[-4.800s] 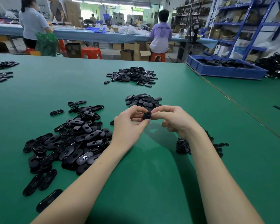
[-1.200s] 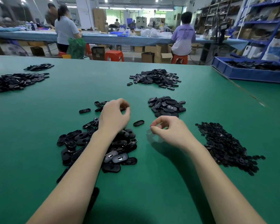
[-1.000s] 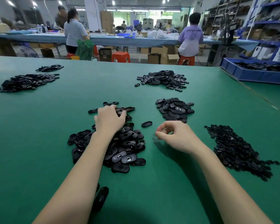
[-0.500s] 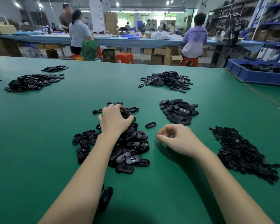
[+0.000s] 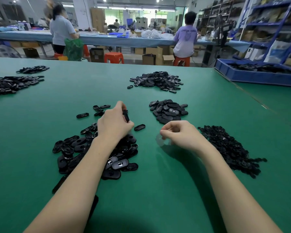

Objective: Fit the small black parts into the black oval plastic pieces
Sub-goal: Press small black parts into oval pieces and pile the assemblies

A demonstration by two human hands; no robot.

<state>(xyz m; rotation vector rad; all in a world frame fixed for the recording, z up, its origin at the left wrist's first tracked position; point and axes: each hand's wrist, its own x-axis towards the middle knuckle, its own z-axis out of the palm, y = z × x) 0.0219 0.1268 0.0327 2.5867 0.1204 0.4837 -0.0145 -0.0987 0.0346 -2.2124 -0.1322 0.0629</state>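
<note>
While left hand (image 5: 115,122) pinches oval piece (image 5: 126,115), right hand (image 5: 180,134) curled

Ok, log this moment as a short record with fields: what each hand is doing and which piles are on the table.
left hand: grips one black oval piece above the oval pile
right hand: fingers curled, nothing black seen in it
small parts pile: right of right hand
second oval pile: beyond right hand
loose oval: between the hands
surface: green table
</note>
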